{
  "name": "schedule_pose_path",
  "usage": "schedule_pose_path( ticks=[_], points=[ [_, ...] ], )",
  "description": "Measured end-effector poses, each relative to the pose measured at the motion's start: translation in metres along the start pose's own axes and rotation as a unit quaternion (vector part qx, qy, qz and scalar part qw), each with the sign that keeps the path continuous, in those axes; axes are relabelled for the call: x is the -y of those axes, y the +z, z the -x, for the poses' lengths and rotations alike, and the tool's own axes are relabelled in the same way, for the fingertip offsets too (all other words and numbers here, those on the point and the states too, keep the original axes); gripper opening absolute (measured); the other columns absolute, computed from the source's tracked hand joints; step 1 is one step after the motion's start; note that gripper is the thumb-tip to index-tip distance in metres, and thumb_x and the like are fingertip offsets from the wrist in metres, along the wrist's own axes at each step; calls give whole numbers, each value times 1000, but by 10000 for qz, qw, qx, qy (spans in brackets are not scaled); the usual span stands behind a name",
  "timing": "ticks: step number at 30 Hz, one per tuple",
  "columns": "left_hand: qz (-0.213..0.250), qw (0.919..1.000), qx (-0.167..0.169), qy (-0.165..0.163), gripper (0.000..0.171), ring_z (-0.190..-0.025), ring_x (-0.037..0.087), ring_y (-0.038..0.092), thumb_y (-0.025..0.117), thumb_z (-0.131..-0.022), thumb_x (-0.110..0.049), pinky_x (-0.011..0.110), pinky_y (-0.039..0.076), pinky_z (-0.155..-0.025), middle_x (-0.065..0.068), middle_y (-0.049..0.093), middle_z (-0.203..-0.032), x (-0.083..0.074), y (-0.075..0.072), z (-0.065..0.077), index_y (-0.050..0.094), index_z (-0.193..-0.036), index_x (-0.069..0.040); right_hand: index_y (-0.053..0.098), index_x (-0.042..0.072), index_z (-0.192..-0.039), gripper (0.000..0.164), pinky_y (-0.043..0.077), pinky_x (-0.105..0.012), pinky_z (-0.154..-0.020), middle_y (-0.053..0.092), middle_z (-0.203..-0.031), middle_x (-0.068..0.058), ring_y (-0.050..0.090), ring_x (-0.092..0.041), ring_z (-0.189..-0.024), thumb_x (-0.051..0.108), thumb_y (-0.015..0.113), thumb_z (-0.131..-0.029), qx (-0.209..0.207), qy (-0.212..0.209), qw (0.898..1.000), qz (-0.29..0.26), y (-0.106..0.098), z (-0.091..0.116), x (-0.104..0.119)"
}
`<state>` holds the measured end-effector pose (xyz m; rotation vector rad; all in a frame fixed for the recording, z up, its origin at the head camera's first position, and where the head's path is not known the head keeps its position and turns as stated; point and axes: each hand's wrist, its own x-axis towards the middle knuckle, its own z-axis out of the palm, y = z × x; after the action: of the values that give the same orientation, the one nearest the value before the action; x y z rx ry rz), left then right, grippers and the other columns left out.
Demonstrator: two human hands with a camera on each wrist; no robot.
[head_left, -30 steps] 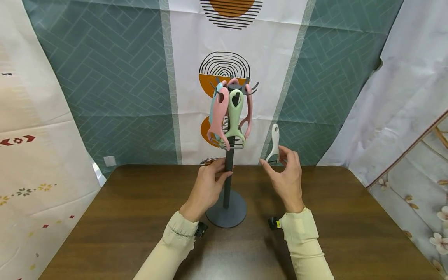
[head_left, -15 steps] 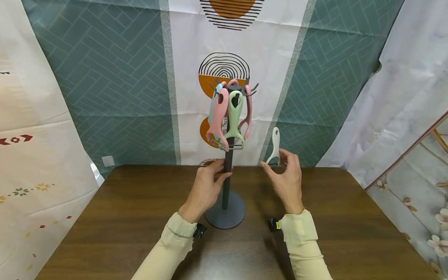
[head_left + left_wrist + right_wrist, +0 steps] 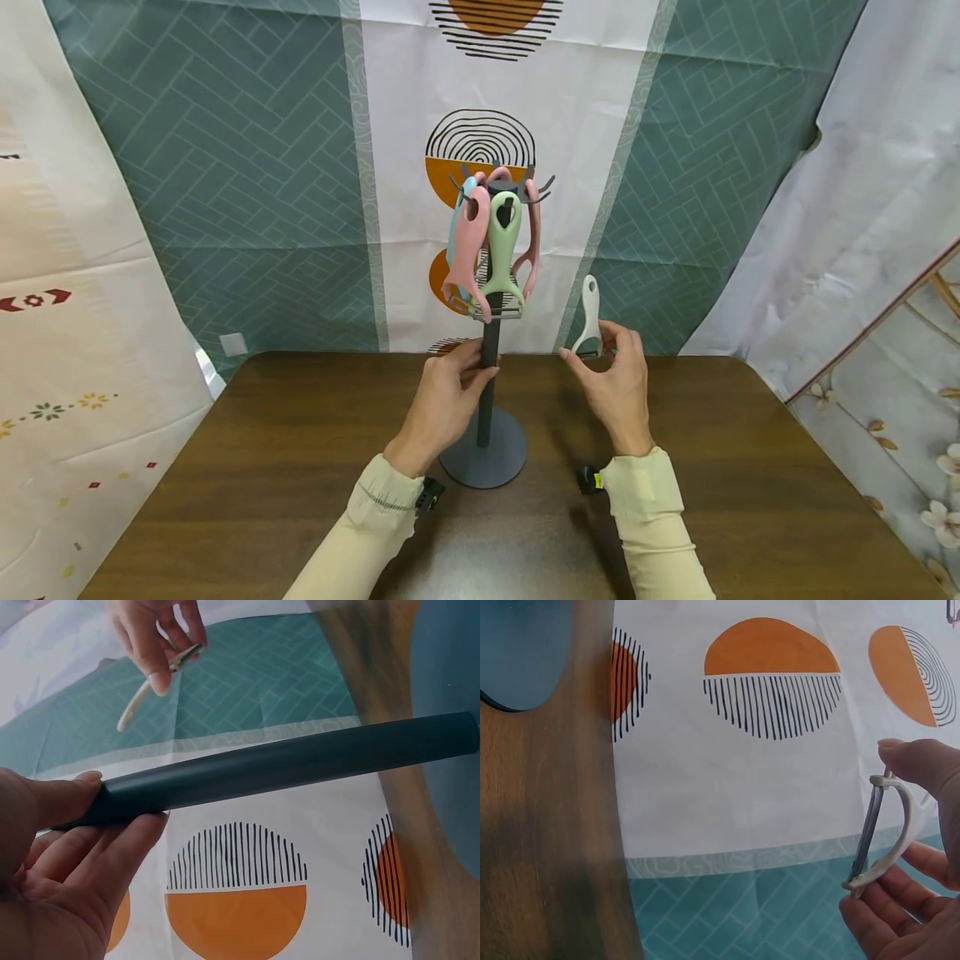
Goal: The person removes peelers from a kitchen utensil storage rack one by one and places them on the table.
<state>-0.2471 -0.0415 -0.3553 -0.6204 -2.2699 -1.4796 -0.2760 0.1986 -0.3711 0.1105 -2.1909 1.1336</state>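
Observation:
My left hand (image 3: 442,400) grips the dark pole of a round-based stand (image 3: 486,408), thumb on one side and fingers on the other. In the left wrist view the pole (image 3: 285,769) runs out of that grasp down to its base. To the right, my right hand (image 3: 618,379) pinches a white peeler (image 3: 590,308) by its blade end, handle pointing up. The right wrist view shows the peeler's blade (image 3: 867,829) between thumb and fingers. From the stand's hooks hang a green peeler (image 3: 504,242), a pink peeler (image 3: 470,242), a blue one partly hidden, and further pink ones.
A brown wooden table (image 3: 300,467) carries the stand on its round base (image 3: 483,467). Bare hooks (image 3: 546,187) jut out at the stand's upper right. Behind the table hangs a patterned cloth (image 3: 270,208), with pale curtains on both sides.
The white peeler has sunk slightly and turned a little in my right hand. My left hand keeps its hold on the pole.

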Motion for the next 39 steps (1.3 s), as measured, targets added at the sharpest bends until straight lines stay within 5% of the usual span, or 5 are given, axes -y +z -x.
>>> schedule_pose_path(
  ticks=[12,39],
  points=[
    [54,10000,33,-50,30,-106,19,75,69,-96,-4,29,61,-85,9,76,-114,0,0,1,67,-127,-7,57,1,-132,65,43,-40,-89,56,-117,-19,52,-33,-102,25,89,-80,61,59,9998,205,3,1,-4],
    [53,9999,67,-115,30,-109,20,74,67,-98,-6,31,61,-87,10,76,-116,-5,0,2,66,-128,-5,58,1,-131,66,44,-43,-88,57,-113,-17,53,-31,-101,29,89,-80,208,337,9983,425,6,3,-14]
  ],
)
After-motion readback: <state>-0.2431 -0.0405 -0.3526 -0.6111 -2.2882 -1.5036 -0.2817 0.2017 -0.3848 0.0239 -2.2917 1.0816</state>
